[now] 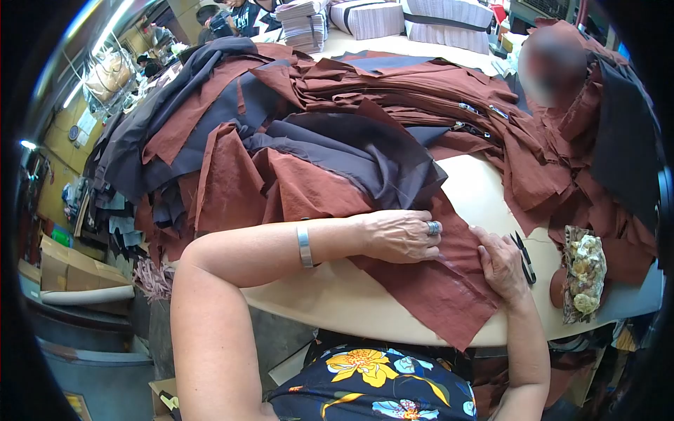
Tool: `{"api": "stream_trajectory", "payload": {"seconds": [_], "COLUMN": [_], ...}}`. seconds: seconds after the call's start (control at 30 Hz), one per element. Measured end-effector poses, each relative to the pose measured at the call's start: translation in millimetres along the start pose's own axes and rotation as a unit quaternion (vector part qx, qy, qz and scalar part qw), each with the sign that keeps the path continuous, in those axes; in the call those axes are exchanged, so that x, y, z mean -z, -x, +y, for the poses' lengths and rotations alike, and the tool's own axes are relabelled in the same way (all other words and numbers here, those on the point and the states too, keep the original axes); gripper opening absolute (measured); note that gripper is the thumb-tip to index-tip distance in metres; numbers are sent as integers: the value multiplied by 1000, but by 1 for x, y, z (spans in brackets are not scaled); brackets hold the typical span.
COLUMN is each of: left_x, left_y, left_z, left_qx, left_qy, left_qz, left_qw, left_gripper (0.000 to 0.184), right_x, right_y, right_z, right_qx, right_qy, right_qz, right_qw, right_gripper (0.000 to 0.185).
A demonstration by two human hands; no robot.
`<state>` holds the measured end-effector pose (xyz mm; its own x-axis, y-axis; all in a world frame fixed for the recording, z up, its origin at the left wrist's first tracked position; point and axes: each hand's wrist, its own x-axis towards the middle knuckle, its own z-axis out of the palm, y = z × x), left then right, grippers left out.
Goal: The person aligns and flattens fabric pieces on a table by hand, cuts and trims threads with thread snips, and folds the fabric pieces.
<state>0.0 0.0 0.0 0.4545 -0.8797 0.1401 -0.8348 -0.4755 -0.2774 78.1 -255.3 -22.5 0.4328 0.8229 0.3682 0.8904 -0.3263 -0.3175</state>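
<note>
This looks like a garment or sewing workshop. Heaps of brown and dark cloth (449, 298) cover much of a broad, pale worktable (302, 295), with metal zip pulls (467, 107) showing among the folds and small black snips (524, 258) lying near the edge. Strapped stacks of flat sheets (302, 27) stand at the far side. Tube lights (112, 27) hang overhead, and a cardboard box (78, 266) sits on the left. Farther back, small and partly hidden, other people (241, 17) appear to be at work.
</note>
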Motion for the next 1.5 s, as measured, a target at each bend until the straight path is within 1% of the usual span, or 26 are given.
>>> {"api": "stream_trajectory", "payload": {"seconds": [0.07, 0.17, 0.27, 0.47, 0.77, 0.87, 1.07, 1.17, 1.5], "left_x": [0, 1, -1, 0, 1, 1, 0, 0, 1], "left_y": [1, -1, 0, 0, -1, 0, 0, 0, 0], "left_z": [0, 0, 0, 0, 0, 0, 0, 1, 0], "left_qx": [-1, -1, 0, 3, 4, 3, 3, 4, 4], "left_qy": [-3, -5, -1, 3, -1, -2, 0, 3, 5], "left_qz": [5, 4, 14, 2, -6, -1, 5, 6, 5], "left_qw": [1000, 1000, 1000, 1000, 1000, 1000, 1000, 1000, 1000], "left_gripper": [8, 8, 8, 8, 8, 8, 8, 8, 8], "right_x": [-1, -1, -3, -5, -3, 1, 1, -1, -3], "right_y": [-1, -2, -3, -2, -2, -1, -2, -3, -2], "right_z": [-1, 0, 0, 2, 0, -2, -3, -2, 0], "right_qx": [3, 27, 33, 42, 29, -9, -13, 21, 23], "right_qy": [-8, 8, 6, 12, 0, -12, -17, 5, 5], "right_qz": [10, 41, 50, 55, 52, 3, 6, 44, 46], "right_qw": [1000, 999, 998, 998, 998, 1000, 1000, 999, 999], "right_gripper": [44, 50, 50, 51, 49, 41, 42, 45, 46]}}
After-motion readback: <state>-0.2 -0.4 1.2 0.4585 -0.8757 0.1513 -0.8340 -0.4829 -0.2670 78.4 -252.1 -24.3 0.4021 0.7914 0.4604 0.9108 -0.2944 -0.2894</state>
